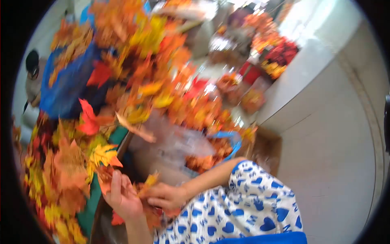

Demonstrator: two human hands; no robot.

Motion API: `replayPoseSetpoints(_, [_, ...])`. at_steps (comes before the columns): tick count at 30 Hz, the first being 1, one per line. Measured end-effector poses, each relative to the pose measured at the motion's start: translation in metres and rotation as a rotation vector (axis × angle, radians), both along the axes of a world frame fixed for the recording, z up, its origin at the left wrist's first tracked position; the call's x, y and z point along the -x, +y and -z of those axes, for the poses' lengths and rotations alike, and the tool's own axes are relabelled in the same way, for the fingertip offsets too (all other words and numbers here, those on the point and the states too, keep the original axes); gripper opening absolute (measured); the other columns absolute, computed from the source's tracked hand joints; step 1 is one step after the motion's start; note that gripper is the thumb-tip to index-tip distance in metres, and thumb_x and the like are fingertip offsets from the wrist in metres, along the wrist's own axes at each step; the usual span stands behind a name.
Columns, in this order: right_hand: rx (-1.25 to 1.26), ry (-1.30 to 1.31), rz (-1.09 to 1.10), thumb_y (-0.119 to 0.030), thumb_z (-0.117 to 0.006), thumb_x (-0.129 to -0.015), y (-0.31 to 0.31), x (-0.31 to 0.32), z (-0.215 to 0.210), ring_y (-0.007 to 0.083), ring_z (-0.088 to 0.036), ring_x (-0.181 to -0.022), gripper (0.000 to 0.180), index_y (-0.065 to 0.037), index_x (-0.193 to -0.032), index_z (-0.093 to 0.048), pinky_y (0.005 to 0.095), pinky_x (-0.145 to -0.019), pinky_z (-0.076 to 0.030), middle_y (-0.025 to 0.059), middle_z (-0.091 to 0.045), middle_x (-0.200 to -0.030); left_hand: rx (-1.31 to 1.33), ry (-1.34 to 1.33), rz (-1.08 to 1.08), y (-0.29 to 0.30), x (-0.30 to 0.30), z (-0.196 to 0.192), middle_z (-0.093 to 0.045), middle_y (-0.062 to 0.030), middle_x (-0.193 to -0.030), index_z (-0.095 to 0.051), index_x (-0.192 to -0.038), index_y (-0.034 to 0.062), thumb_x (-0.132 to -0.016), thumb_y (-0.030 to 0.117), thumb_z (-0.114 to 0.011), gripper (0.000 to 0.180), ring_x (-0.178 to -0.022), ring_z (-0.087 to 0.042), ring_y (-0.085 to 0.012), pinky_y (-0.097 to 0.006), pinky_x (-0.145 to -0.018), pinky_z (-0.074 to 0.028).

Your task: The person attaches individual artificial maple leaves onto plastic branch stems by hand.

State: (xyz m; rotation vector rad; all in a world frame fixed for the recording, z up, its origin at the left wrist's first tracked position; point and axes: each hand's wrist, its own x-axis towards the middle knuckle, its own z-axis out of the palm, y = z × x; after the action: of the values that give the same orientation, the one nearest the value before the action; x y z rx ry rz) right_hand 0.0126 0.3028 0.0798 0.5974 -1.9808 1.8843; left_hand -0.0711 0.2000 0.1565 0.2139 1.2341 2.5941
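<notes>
One orange leaf (104,185) pinched in left hand (125,200), yellowish leaf (148,183) beside right hand (168,196), grip unclear

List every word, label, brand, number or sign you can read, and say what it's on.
White fabric sleeve with blue hearts: a repeated blue letter, which I won't copy out.
Blue plastic bag: blurred, nothing readable.
Crumpled clear plastic bag: blurred, nothing readable.
Orange, pointed leaf in the left hand: no lettering visible.
No other readable text.
</notes>
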Motion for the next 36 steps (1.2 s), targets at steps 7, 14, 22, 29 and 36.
replayPoseSetpoints(7, [-1.173,0.277,0.861,-0.011,-0.059,-0.069,0.265,-0.017,-0.126,0.0246,-0.055,-0.052,0.021,-0.007,-0.089,-0.062,0.0347,-0.043,-0.043,0.0087,-0.057,-0.07,-0.055,0.229,0.796,0.074,-0.007,-0.046,-0.04,-0.0121,-0.134,-0.019,-0.144,0.0115,-0.078,0.019,-0.07,0.083,-0.117,-0.048,-0.026,-0.036,-0.088,-0.046])
replayPoseSetpoints(14, [-2.185,0.607,1.697,-0.012,-0.058,-0.073,0.426,-0.107,-0.338,0.0236,-0.052,-0.06,0.008,-0.01,-0.073,-0.05,0.0387,-0.049,-0.043,0.006,-0.046,-0.068,0.291,0.237,1.492,0.038,0.011,0.034,-0.062,-0.0126,-0.107,-0.057,-0.117,0.0006,-0.085,0.01,-0.063,0.034,-0.099,-0.058,-0.0198,-0.033,-0.085,-0.048])
replayPoseSetpoints(22, [-2.316,0.687,2.08,-0.021,-0.055,-0.077,0.478,-0.051,-0.357,0.0186,-0.055,-0.086,0.016,-0.011,-0.087,-0.063,0.037,-0.078,-0.043,0.0023,-0.055,-0.084,0.825,0.399,0.897,-0.025,0.066,0.244,-0.058,-0.0046,-0.077,-0.056,-0.117,0.001,-0.087,0.018,-0.062,0.035,-0.068,-0.056,-0.013,-0.027,-0.062,-0.047])
replayPoseSetpoints(29, [-1.504,-0.504,1.511,-0.018,-0.053,-0.086,0.641,-0.018,-0.106,0.0234,-0.06,-0.089,0.031,-0.005,-0.113,-0.055,0.0345,-0.077,-0.052,0.0168,-0.06,-0.098,0.921,0.016,0.585,-0.115,0.018,0.258,-0.064,-0.0091,-0.099,-0.057,-0.115,0.0032,-0.081,0.013,-0.067,0.037,-0.092,-0.06,-0.0163,-0.032,-0.083,-0.049])
replayPoseSetpoints(36, [-2.071,-0.865,0.303,-0.016,-0.061,-0.076,0.631,-0.004,0.11,0.0355,-0.061,-0.091,0.026,-0.003,-0.099,-0.064,0.0409,-0.075,-0.05,0.0191,-0.065,-0.094,0.665,-0.328,0.281,-0.205,-0.049,0.193,-0.062,-0.0029,-0.094,-0.057,-0.113,0.0011,-0.088,0.012,-0.06,0.027,-0.081,-0.057,-0.0091,-0.024,-0.074,-0.048])
